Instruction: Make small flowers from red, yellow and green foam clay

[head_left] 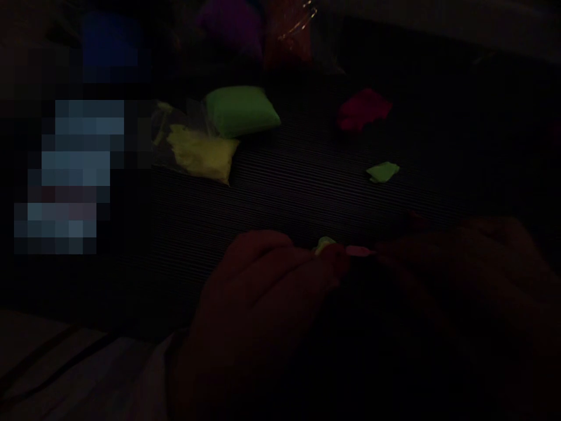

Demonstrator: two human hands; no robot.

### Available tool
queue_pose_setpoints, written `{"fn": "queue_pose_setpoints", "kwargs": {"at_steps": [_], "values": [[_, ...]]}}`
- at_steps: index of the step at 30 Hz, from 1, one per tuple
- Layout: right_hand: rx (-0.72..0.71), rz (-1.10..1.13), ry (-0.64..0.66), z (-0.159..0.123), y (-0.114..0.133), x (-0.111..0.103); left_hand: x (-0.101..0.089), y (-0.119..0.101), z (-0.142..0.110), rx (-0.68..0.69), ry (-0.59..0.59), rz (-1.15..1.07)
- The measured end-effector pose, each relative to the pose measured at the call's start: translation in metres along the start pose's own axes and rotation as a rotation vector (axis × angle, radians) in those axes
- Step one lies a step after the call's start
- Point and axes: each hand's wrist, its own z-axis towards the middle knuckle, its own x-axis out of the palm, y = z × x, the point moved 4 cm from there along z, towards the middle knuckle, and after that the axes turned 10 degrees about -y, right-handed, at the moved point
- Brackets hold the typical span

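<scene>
The scene is very dark. My left hand (263, 286) is closed, its fingers pinched on a small lump of yellow-green modelling clay (324, 242) that peeks out past the fingertips. From the right comes my right hand (464, 269), mostly lost in shadow, its fingers drawn together. A slim pink pointed piece (359, 251) spans the gap between the two hands, its pointed end toward the right fingertips. Whether it is a tool or clay is too dim to tell. Beyond the hands lies a loose scrap of light green clay (383, 172).
On the dark ribbed tabletop (289, 187) lie a green clay packet (243, 111), a yellow clay packet (204, 153) in clear film and a crimson lump (363, 110). Purple (232, 26) and orange-red packets (287, 38) sit at the back. A pixelated bright patch (79, 169) is at left.
</scene>
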Motion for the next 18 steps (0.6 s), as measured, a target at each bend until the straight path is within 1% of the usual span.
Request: {"fn": "queue_pose_setpoints", "kwargs": {"at_steps": [2,4,7,9,11,14,16,18], "values": [[-0.05,0.002,-0.015,0.0,0.002,-0.001,-0.002,0.004,-0.001,-0.026,0.01,-0.005],[-0.073,0.004,-0.036,-0.001,0.002,-0.002,-0.006,0.012,-0.002,-0.079,0.011,0.05],[-0.046,-0.001,-0.05,-0.001,0.001,-0.003,-0.013,0.028,-0.004,-0.204,-0.015,0.232],[-0.039,-0.002,-0.041,-0.001,0.002,-0.002,-0.014,0.035,-0.004,-0.251,-0.02,0.333],[-0.04,0.001,-0.026,0.0,0.003,-0.001,-0.012,0.038,-0.003,-0.224,-0.014,0.367],[-0.045,0.008,-0.021,0.0,0.004,0.0,-0.01,0.038,-0.002,-0.147,-0.025,0.355],[-0.045,0.012,-0.027,0.0,0.003,0.0,-0.012,0.039,-0.002,-0.159,-0.04,0.339],[-0.034,0.011,-0.035,0.0,0.003,-0.001,-0.016,0.041,-0.003,-0.217,-0.055,0.319]]}}
